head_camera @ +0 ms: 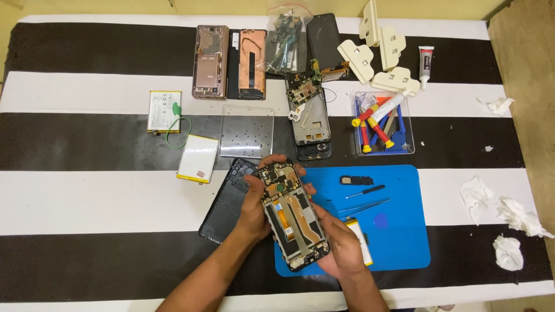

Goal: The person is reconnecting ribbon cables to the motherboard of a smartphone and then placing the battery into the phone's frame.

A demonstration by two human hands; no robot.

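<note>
Striped black-and-white surface (pixel 87 202) carries a blue mat (pixel 399 242); left hand (pixel 251 211) and right hand (pixel 341 245), each grip clamped, hold an opened phone frame (pixel 292 216) above it

An opened smartphone (pixel 293 216), its back cover off, is being held face down above the near left part of a blue mat (pixel 399 231). It is lying tilted, top end far and slightly left, bottom end near and right. Its black frame is showing a green-and-dark circuit board at the far end, copper-orange shielding along the middle, and a dark empty battery bay.
</note>
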